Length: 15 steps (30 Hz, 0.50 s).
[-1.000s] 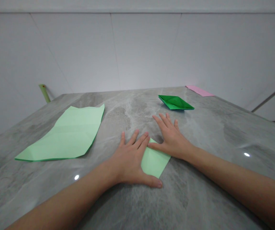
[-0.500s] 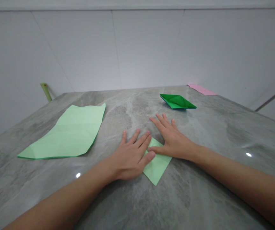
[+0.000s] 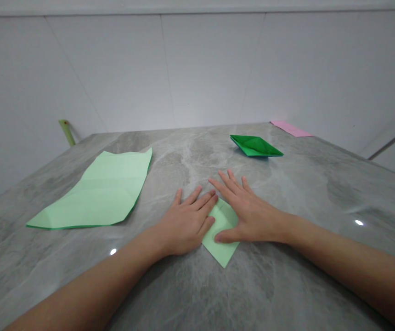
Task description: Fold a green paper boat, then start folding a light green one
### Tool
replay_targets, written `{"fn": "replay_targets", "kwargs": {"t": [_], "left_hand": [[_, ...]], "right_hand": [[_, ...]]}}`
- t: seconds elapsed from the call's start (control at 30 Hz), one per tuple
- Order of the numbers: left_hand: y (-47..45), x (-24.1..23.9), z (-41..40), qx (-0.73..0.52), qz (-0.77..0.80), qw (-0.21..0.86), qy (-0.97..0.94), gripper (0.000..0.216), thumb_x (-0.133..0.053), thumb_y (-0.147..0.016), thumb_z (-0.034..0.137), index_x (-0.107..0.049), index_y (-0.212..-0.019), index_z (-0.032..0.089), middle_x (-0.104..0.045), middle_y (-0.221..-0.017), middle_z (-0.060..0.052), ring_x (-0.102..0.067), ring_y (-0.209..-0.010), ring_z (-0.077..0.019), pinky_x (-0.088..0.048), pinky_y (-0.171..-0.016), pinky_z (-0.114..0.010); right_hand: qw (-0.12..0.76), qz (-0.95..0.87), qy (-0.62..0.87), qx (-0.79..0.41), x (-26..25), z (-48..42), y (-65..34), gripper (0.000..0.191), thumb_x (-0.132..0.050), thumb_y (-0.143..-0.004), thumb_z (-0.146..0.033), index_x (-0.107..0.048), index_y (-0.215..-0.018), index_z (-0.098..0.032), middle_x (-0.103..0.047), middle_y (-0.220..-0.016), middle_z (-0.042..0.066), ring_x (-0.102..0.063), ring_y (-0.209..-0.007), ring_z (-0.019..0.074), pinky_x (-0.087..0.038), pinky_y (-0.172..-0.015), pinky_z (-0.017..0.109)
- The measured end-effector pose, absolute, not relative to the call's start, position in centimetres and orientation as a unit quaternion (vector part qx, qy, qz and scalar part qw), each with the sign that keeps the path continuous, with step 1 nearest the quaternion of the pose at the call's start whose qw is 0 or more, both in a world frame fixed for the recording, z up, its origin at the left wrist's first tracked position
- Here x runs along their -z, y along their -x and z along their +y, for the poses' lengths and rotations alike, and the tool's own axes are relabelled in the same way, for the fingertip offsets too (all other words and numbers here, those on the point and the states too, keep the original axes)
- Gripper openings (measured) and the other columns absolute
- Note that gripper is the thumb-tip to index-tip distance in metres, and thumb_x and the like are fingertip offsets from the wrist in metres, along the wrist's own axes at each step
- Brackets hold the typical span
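A small folded piece of light green paper (image 3: pixel 222 234) lies on the grey marble table (image 3: pixel 287 276) in front of me. My left hand (image 3: pixel 187 220) lies flat with its fingers spread, covering the paper's left part. My right hand (image 3: pixel 247 211) also lies flat on the paper's right part, fingers stretched out and the thumb pressed across the fold. The paper's lower corner sticks out below both hands. Neither hand grips anything.
A large creased light green sheet (image 3: pixel 97 191) lies to the left. A dark green folded paper boat (image 3: pixel 255 146) sits at the back right. A pink sheet (image 3: pixel 290 129) lies at the far right edge. White wall panels stand behind the table.
My right hand has slid nearer and leftward over the folded paper, its thumb now lower on it. My left thumb has drawn in off the paper's lower edge.
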<state>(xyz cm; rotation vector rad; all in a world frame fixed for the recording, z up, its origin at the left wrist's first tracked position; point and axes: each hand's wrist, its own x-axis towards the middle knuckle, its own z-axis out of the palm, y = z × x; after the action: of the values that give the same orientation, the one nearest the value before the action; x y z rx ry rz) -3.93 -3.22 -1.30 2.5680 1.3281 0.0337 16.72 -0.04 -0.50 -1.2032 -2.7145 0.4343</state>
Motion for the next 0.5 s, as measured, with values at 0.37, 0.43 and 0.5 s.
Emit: {"fn": "replay_targets", "kwargs": {"t": [0.37, 0.43, 0.5], "left_hand": [[3.9, 1.5, -3.4, -0.009, 0.452, 0.109, -0.885, 0.057, -0.023, -0.103, 0.043, -0.016, -0.155, 0.021, -0.019, -0.162, -0.007, -0.011, -0.149, -0.0310, -0.006, -0.114, -0.066], [3.9, 1.5, -3.4, -0.012, 0.451, 0.111, -0.886, 0.056, -0.023, -0.103, 0.042, -0.017, -0.155, 0.022, -0.019, -0.162, -0.007, -0.011, -0.149, -0.0310, -0.007, -0.114, -0.066], [3.8, 1.5, -3.5, -0.019, 0.450, 0.114, -0.885, 0.056, -0.024, -0.103, 0.041, -0.017, -0.155, 0.023, -0.018, -0.162, -0.006, -0.011, -0.149, -0.0311, -0.007, -0.114, -0.067]], "right_hand": [[0.015, -0.925, 0.345, -0.160, -0.4, -1.6, -16.4, 0.136, -0.071, -0.059, -0.075, 0.003, -0.156, -0.015, 0.007, -0.161, 0.024, 0.018, -0.145, 0.0410, 0.005, -0.113, 0.067], [0.011, -0.929, 0.332, -0.161, -0.4, -1.6, -16.5, 0.137, -0.068, -0.059, -0.077, 0.005, -0.156, -0.013, 0.010, -0.161, 0.023, 0.019, -0.145, 0.0408, 0.007, -0.112, 0.067], [0.015, -0.936, 0.311, -0.161, -0.1, -1.4, -16.8, 0.139, -0.068, -0.058, -0.079, 0.006, -0.156, -0.012, 0.011, -0.160, 0.023, 0.018, -0.145, 0.0410, 0.007, -0.112, 0.066]]}}
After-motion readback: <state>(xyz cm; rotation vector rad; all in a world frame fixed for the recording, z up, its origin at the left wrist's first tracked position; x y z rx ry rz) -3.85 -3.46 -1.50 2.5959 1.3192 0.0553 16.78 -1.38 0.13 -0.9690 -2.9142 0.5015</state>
